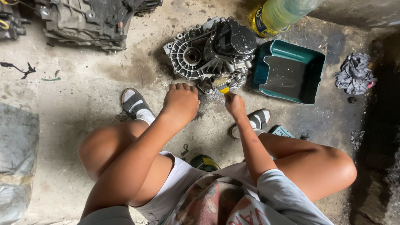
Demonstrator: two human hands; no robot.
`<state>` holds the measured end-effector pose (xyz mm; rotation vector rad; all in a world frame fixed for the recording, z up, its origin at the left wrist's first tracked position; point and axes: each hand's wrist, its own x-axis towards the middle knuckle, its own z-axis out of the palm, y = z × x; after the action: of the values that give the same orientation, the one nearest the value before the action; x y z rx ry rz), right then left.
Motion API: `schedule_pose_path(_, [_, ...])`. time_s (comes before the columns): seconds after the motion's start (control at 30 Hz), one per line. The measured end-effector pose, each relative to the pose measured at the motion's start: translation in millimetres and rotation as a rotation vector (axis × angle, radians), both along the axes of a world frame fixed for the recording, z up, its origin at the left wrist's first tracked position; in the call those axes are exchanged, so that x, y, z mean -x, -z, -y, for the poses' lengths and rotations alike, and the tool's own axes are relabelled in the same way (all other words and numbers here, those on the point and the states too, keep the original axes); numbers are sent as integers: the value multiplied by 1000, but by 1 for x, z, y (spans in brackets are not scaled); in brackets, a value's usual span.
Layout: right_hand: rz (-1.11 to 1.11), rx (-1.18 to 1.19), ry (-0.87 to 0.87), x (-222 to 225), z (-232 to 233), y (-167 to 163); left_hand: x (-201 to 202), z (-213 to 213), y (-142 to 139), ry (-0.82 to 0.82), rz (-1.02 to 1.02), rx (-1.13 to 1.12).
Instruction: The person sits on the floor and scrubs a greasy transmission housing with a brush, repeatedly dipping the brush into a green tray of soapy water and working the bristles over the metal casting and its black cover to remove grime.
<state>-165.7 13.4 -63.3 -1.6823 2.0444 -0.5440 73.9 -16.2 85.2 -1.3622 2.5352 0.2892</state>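
While I squat over the stained concrete floor, my right hand pinches a small yellow tool against the near edge of the grimy gearbox housing. My left hand hangs beside it, fingers curled loosely and holding nothing. A teal tray of dark liquid sits just right of the housing.

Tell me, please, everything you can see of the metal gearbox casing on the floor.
The gearbox casing is ribbed grey cast metal with a round bolted flange and centre bore on its left, and a black, wet-looking housing on top. It lies on the stained concrete floor, beside a teal tray. The right hand holds something yellow at its lower edge.
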Motion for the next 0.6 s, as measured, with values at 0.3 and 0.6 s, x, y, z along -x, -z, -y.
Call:
schedule_pose_path(0.3, [18, -156, 299, -13, 9, -14, 7, 1, 0, -5, 30, -66])
schedule_pose_path(0.6, [152, -95, 391, -6, 29, -9, 6, -4, -5, 17, 15, 5])
